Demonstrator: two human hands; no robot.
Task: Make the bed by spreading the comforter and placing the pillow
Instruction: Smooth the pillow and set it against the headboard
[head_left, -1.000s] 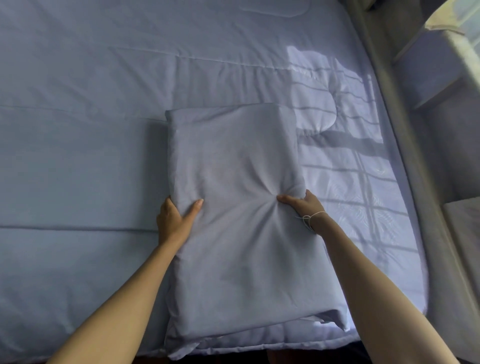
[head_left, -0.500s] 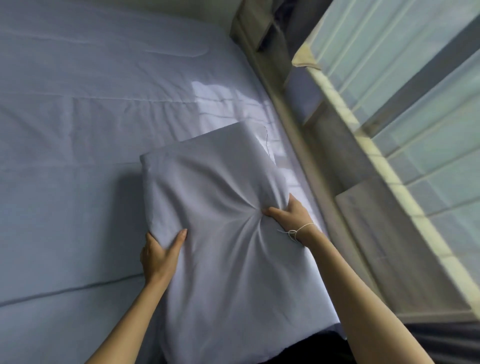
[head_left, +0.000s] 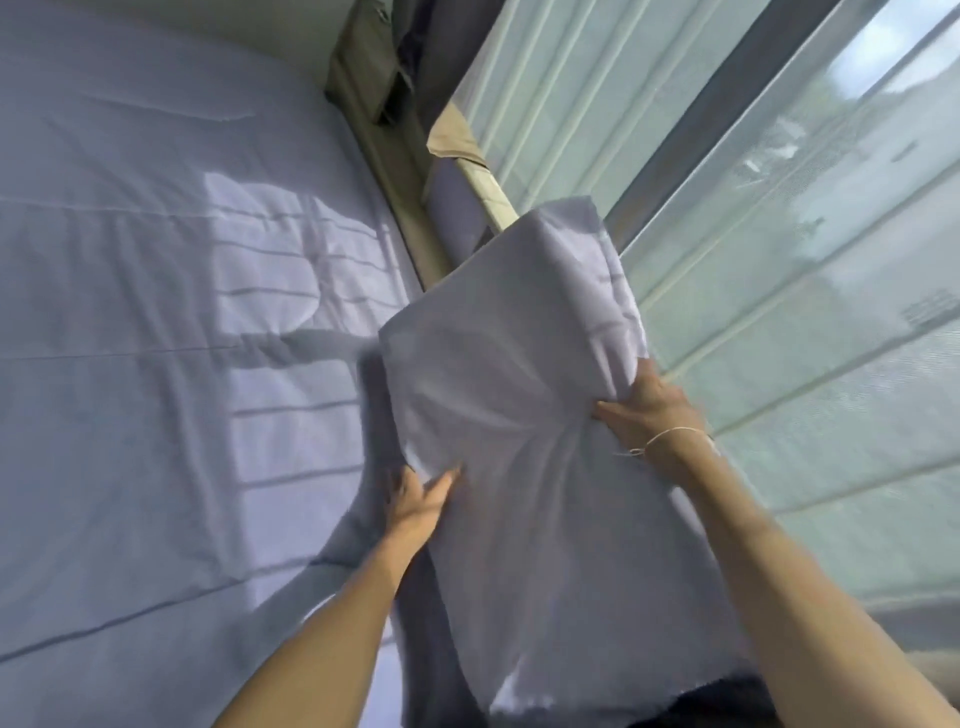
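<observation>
Your right hand (head_left: 647, 415) grips the right edge of the pillow (head_left: 524, 415), thumb on top and fingers curled behind, the cloth gathering into creases that fan out from the pinch. A thin pale string bracelet (head_left: 670, 434) circles that wrist. Your left hand (head_left: 415, 501) clasps the pillow's left edge lower down — thumb lying across the front face, the other fingers tucked underneath and out of sight.

Between your hands the pillow is held up off the bed, tilted, its far end raised toward the window (head_left: 779, 234) and its near end dropping toward your body. It is a long, soft rectangle in pale lavender-grey cloth, the same shade as the bedding; a flat flange runs along its upper right edge, and the surface dimples at the middle where your grip pulls it. Motion blur softens its outline.

To your left the comforter (head_left: 156, 364) lies spread flat over the bed, stitched seams crossing it in long lines — a patch of sunlight barred with shadow falls across it near the pillow. Along the bed's right side runs a wooden bed frame (head_left: 387, 171), with a lavender-covered ledge beside it. Sheer pale-green curtains (head_left: 831, 312) hang over the window, a dark window frame showing through them.
</observation>
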